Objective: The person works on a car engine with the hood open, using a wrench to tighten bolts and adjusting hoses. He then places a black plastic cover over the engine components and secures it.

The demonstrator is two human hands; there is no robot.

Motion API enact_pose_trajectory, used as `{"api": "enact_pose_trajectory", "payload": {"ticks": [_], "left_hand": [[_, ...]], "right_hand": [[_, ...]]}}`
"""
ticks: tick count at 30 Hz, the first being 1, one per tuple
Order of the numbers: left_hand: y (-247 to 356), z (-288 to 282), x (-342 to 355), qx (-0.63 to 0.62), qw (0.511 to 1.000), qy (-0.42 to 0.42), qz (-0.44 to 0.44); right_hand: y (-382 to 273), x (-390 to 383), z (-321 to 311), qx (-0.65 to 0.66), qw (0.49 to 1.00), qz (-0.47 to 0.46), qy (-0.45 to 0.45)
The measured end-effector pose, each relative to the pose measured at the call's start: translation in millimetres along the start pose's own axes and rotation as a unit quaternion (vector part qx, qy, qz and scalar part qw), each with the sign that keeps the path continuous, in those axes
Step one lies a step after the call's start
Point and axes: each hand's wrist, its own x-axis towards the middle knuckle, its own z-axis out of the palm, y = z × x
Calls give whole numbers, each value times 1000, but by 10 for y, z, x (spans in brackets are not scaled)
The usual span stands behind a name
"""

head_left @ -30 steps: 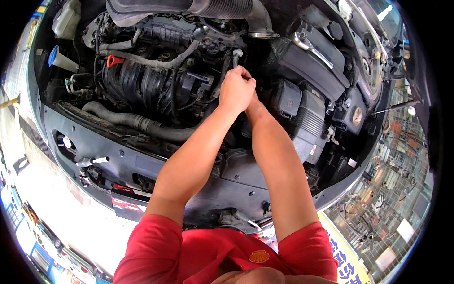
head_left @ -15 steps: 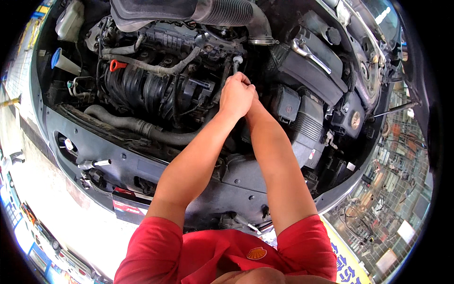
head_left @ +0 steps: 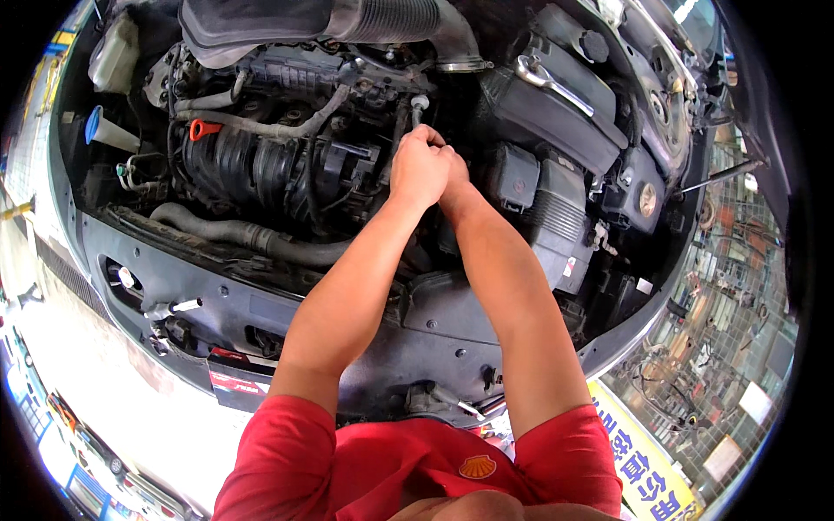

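Both of my hands meet over the right side of the car's engine (head_left: 261, 165), fingers closed together. My left hand (head_left: 419, 169) is curled in a pinch, with its knuckles towards me. Partly behind it, my right hand (head_left: 455, 174) is closed against its fingers. Just beyond the fingertips stands a grey stem with a pale round end (head_left: 420, 104). Whether my fingers grip that stem or something smaller cannot be seen, since the hands cover the spot. A black ribbed intake manifold (head_left: 252, 169) lies to the left of my hands.
A ratchet wrench (head_left: 556, 84) lies on the black box at the far right. A black cover (head_left: 519, 178) sits right of my hands. An air duct (head_left: 382, 22) crosses the far side. Another tool (head_left: 174, 308) and a small carton (head_left: 234, 380) rest along the front edge.
The whole view has shifted slightly, so the engine sits a little further left. My hands stay together at the same spot, the fingers still closed.
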Motion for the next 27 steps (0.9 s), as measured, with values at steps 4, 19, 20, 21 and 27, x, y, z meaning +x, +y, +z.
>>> {"api": "enact_pose_trajectory", "payload": {"ticks": [4,19,20,21,27], "left_hand": [[26,-25,12,-15,1000,2,10],[-82,-44,66,-16,999,-8,38],[-166,-42,94,-36,999,-24,18],[-280,-34,140,-33,998,-16,46],[140,-353,290,254,959,-41,118]], "right_hand": [[-38,-148,-183,100,994,10,52],[-127,-184,-352,86,993,22,81],[-155,-243,-404,107,990,16,90],[-175,-238,-445,104,991,11,85],[-145,-92,-290,111,987,17,116]]}}
